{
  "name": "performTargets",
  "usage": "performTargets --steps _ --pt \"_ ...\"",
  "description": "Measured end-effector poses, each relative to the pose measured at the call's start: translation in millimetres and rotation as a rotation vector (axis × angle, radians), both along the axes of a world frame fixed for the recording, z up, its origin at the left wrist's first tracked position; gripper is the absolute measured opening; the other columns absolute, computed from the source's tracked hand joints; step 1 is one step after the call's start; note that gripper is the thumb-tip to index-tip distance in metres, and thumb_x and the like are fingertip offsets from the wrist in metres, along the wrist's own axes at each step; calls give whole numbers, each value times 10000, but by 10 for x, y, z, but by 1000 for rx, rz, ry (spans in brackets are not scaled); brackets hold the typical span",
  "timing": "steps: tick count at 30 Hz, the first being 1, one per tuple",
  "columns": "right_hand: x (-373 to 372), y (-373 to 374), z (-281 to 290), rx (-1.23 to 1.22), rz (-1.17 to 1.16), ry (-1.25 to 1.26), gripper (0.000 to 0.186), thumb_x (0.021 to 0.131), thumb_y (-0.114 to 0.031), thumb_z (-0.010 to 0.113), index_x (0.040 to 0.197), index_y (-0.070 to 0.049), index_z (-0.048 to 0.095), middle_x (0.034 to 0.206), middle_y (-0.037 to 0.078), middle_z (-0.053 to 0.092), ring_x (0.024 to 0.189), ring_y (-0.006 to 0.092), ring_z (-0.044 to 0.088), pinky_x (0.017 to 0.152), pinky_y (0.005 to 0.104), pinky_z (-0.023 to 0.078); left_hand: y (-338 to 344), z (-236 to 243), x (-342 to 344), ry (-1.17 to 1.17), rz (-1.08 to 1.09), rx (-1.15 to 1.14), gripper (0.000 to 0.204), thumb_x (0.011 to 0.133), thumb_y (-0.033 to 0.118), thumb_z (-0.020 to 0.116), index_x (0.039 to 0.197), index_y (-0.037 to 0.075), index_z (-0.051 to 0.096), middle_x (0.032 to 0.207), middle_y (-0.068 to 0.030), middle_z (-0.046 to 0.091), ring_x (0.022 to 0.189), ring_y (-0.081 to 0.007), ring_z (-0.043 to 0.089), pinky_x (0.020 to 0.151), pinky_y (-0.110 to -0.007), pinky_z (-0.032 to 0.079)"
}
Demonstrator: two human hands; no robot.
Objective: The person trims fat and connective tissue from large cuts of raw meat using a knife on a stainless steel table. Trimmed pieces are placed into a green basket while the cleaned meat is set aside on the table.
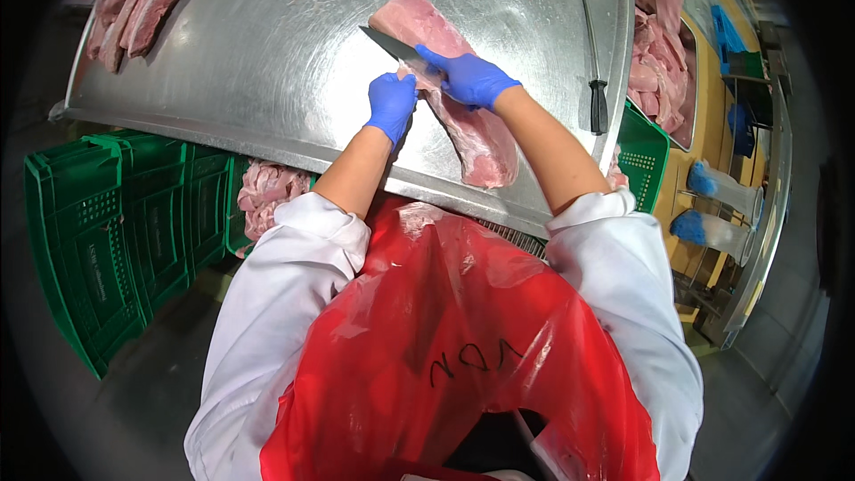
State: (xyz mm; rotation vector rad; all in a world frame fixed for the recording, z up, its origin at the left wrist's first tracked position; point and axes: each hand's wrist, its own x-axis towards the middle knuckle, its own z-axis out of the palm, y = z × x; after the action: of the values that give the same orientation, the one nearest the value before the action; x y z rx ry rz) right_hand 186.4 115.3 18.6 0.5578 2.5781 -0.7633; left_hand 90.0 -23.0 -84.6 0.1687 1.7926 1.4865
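A long pale-pink pork loin lies on the steel table, stretching from the far middle toward the near edge. My right hand, in a blue glove, is closed around a knife whose handle is hidden in the grip. The dark knife blade lies across the loin with its tip pointing far left. Just left of it, my blue-gloved left hand is closed on a flap at the loin's left edge, close to the blade. How deep the blade sits in the meat cannot be seen.
A sharpening steel lies at the table's right. Several meat strips rest at the far left. Green crates stand below left, one holding meat trimmings. Beyond the right edge are a green crate and a tray of meat.
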Motion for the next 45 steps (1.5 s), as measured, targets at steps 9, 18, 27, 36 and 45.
performTargets --steps 9,18,27,36,45 --pt "254 134 123 -239 48 -126 669 979 -208 484 1560 -410 222 839 143 690 533 192 621 588 354 549 8 421 34 764 -128 -136 199 863 175 600 849 -17 650 823 -238 676 791 -412 670 744 -459 529" --pt "637 409 291 -413 153 -170 716 912 -176 557 1525 -449 308 672 61 596 514 136 538 557 292 512 19 907 -192 781 -240 -68 227 859 197 628 871 -30 635 787 -227 670 748 -375 672 694 -426 520" --pt "1021 609 366 -511 238 -324 742 887 -109 551 1504 -463 342 686 25 630 540 97 574 500 257 508 -234 1099 -399 472 -97 165 174 885 163 669 844 -5 648 706 -41 621 643 -95 562 591 -296 471" --pt "1162 489 472 -567 334 -342 756 879 -69 530 1512 -439 344 741 37 672 522 98 594 514 262 536 -476 1900 -354 493 -93 247 151 914 129 671 917 -22 654 797 1 627 699 -71 546 622 -246 459" --pt "1157 58 241 -693 366 -279 724 891 -101 533 1533 -374 338 678 51 646 481 125 580 506 290 508 -352 2966 103 551 -291 430 212 940 137 660 1101 0 642 914 -44 657 759 -98 604 684 -239 478"
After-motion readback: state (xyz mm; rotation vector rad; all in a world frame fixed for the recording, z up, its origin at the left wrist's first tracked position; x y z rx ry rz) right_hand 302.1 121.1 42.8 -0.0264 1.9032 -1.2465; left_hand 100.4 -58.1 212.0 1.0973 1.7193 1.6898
